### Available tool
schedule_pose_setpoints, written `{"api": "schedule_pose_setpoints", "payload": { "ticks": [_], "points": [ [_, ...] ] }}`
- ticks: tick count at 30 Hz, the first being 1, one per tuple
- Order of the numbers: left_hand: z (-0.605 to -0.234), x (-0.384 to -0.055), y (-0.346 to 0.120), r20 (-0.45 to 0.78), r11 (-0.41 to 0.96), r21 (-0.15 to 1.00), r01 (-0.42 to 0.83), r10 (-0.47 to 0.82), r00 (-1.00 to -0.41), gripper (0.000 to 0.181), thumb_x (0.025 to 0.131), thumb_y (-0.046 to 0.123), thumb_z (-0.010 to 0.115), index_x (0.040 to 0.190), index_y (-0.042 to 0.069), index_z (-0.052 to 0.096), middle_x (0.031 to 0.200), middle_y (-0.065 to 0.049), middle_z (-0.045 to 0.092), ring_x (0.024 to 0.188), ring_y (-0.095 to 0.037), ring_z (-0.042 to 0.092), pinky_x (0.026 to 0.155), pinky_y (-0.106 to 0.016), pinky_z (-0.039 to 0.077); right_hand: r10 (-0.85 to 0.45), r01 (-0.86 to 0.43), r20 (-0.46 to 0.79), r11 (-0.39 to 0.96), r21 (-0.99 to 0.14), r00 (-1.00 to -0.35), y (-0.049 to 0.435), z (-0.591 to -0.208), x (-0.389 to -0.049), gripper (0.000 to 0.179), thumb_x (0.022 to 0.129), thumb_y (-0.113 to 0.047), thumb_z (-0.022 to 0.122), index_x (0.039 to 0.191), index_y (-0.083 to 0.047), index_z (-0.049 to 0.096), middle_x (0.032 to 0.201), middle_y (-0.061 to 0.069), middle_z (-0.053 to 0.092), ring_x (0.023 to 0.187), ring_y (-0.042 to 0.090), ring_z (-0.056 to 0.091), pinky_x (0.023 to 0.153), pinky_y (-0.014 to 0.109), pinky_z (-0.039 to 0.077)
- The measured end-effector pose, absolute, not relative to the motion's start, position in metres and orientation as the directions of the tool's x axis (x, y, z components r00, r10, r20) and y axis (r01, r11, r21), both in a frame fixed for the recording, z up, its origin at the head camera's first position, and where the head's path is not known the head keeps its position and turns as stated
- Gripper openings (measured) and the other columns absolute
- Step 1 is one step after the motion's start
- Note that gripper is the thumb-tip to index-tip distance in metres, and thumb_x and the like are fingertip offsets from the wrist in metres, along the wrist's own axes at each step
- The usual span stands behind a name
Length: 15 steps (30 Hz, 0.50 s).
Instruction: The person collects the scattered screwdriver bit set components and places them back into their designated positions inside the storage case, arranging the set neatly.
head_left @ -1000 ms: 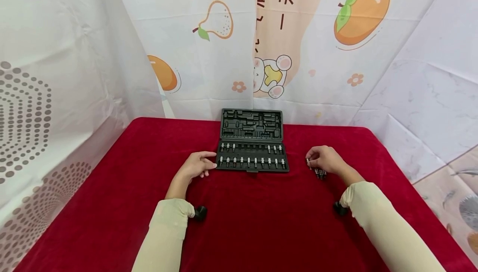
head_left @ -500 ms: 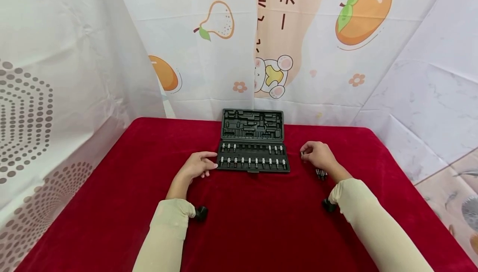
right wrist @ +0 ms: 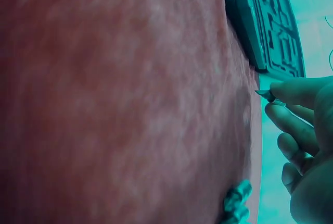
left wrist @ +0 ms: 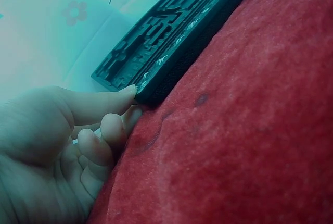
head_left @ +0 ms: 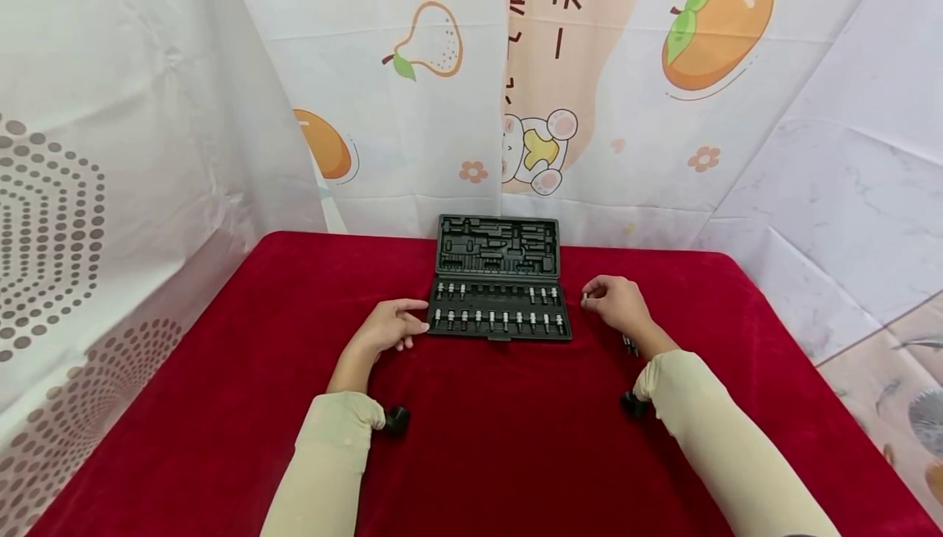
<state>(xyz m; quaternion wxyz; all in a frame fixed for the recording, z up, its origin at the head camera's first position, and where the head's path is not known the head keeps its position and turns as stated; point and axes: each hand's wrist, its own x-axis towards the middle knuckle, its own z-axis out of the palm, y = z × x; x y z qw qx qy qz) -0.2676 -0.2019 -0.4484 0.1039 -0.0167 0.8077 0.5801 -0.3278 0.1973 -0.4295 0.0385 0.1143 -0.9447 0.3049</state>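
A black socket case (head_left: 498, 301) lies opened out on the red cloth. Silver bit sockets (head_left: 505, 320) line its lower row, with three at each end of the upper row and dark slots between. My left hand (head_left: 386, 326) rests at the case's left edge, index finger and thumb touching it. In the left wrist view, the thumb (left wrist: 125, 96) presses the case's corner while other fingers curl loosely below. To the right of the case, my right hand (head_left: 617, 304) pinches a small bit socket (right wrist: 265, 95) between thumb and index finger, just above the cloth.
Several more bit sockets (head_left: 629, 345) lie on the cloth, partly hidden by the right wrist. The case's moulded lid (head_left: 498, 246) leans back at the rear. A printed curtain (head_left: 412, 152) hangs behind the red-covered table (head_left: 508, 439).
My right hand, pinching the bit socket, has moved left and slightly away from me, from the loose sockets towards the case. The left hand stays at the case's edge.
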Motion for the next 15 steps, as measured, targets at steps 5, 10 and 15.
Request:
{"api": "schedule_pose_setpoints", "payload": {
  "ticks": [5, 10, 15],
  "points": [
    [-0.45, -0.269, -0.202, -0.185, 0.323, 0.935, -0.146, 0.093, -0.978, 0.048, 0.088, 0.005, 0.07, 0.134, 0.001, 0.057, 0.089, -0.011, 0.07, 0.052, -0.015, 0.054, 0.047, -0.024, 0.045, -0.183, -0.252, 0.175, 0.772, -0.584, -0.967, 0.188, -0.431, -0.332, 0.013, 0.087, -0.011, 0.073, 0.097, -0.003, 0.071, 0.086, 0.008, 0.07, 0.079, 0.024, 0.063, 0.068, 0.037, 0.049],
    [-0.451, -0.269, -0.202, -0.183, 0.319, 0.937, -0.144, 0.096, -0.978, 0.048, 0.088, 0.005, 0.07, 0.134, 0.0, 0.056, 0.09, -0.011, 0.07, 0.052, -0.014, 0.054, 0.046, -0.024, 0.044, -0.16, -0.25, 0.201, 0.765, -0.593, -0.966, 0.178, -0.431, -0.333, 0.014, 0.087, -0.011, 0.073, 0.098, -0.003, 0.071, 0.088, 0.01, 0.07, 0.08, 0.025, 0.063, 0.069, 0.038, 0.049],
    [-0.45, -0.269, -0.202, -0.187, 0.317, 0.937, -0.147, 0.097, -0.978, 0.048, 0.088, 0.004, 0.07, 0.134, 0.0, 0.056, 0.091, -0.011, 0.07, 0.052, -0.014, 0.054, 0.046, -0.023, 0.044, -0.14, -0.232, 0.195, 0.757, -0.611, -0.971, 0.17, -0.43, -0.333, 0.015, 0.087, -0.013, 0.073, 0.099, -0.003, 0.071, 0.091, 0.011, 0.071, 0.083, 0.026, 0.064, 0.073, 0.04, 0.05]
  ]
}}
